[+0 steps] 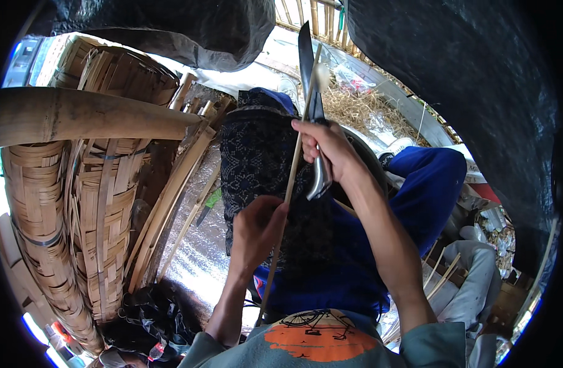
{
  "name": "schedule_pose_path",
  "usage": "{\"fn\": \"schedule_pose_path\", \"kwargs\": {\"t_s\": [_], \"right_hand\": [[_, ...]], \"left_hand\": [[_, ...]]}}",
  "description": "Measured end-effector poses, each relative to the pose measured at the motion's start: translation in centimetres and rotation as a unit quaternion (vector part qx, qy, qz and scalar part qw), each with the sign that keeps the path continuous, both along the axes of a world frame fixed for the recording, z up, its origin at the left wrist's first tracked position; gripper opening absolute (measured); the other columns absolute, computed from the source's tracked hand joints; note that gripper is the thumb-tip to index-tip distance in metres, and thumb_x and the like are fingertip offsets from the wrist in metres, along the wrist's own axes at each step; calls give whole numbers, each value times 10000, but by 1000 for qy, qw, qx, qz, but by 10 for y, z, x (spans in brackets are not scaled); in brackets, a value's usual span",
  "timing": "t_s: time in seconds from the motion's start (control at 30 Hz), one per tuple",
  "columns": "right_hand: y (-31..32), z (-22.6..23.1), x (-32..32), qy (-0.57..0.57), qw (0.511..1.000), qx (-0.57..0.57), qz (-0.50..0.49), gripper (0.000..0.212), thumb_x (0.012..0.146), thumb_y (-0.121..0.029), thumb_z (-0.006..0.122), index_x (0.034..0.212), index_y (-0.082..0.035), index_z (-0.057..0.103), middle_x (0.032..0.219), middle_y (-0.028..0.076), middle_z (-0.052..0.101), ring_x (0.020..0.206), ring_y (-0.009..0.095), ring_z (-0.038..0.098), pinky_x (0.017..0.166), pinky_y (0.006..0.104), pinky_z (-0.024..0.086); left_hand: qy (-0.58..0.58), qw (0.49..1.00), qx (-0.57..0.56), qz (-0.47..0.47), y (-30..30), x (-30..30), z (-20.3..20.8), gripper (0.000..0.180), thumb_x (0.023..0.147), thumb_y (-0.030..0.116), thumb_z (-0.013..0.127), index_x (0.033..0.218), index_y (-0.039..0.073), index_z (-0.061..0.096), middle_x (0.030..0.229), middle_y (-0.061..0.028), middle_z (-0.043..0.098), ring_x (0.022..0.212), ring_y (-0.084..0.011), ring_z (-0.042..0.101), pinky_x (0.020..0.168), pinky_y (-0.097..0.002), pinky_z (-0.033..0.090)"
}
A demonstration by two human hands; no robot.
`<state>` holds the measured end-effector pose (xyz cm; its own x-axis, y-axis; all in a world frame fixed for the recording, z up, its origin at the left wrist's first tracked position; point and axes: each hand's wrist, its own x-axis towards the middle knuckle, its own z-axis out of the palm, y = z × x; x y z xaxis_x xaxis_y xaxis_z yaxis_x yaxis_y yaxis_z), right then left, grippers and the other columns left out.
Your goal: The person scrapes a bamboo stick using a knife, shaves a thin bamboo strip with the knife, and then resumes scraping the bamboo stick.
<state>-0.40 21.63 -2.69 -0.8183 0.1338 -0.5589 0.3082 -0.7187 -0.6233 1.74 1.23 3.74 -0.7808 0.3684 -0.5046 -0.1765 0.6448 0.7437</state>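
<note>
A large knife with a dark blade point(305, 58) and a shiny metal handle is gripped in my right hand point(332, 147), its tip pointing away from me. Between the closed fingers of my left hand point(257, 226) is a long, thin bamboo strip point(293, 165). It runs from near my waist up past my right hand and alongside the blade; my right thumb lies close to it, but whether it presses on the strip I cannot tell. Both hands are above a dark patterned cloth point(248, 156) spread over my lap, over blue trousers point(428, 175).
A thick bamboo pole point(85, 114) crosses at the left, among tall woven bamboo baskets point(36, 196). Split bamboo pieces point(171, 202) lean beside them, near a green-handled knife point(213, 198). Black sheeting point(459, 73) hangs at upper right; straw point(364, 107) lies ahead.
</note>
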Motion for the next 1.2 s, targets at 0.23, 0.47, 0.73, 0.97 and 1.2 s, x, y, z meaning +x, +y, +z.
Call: {"fn": "schedule_pose_path", "kwargs": {"t_s": [0.23,0.47,0.73,0.97,1.2], "right_hand": [[48,-9,-74,-33,988,150,-11,259,830,-137,688,640,-117,514,536,-29,487,428,69,443,446,217,406],[85,-32,-112,-12,983,183,-12,185,833,-128,685,727,-55,552,603,-15,507,501,75,475,461,237,404],[90,-36,-16,-53,905,410,100,381,838,-364,676,628,-63,575,431,18,463,371,118,446,383,295,343],[17,23,104,-97,912,387,97,348,849,-183,686,1128,-32,542,540,-12,506,416,78,503,398,233,368],[-36,21,100,-19,910,392,134,342,844,-95,657,1150,6,542,534,38,563,459,102,563,453,264,413]], "left_hand": [[-128,989,-66,-25,-108,47,22,292,942,239,597,968,-47,652,779,-124,686,721,-161,663,674,-297,520],[-130,991,-17,14,-109,61,20,255,912,206,657,925,-48,669,742,-78,682,679,-101,636,617,-245,506],[-46,994,2,97,-66,17,-2,254,900,206,666,854,-44,663,711,-84,679,641,-91,621,560,-226,476],[61,997,-22,38,-6,-26,-3,263,885,226,673,861,-36,673,704,-106,681,638,-154,653,576,-290,497],[245,960,-64,-121,-14,5,-2,158,823,136,716,912,19,660,728,-113,675,591,-217,665,526,-305,507]]}}
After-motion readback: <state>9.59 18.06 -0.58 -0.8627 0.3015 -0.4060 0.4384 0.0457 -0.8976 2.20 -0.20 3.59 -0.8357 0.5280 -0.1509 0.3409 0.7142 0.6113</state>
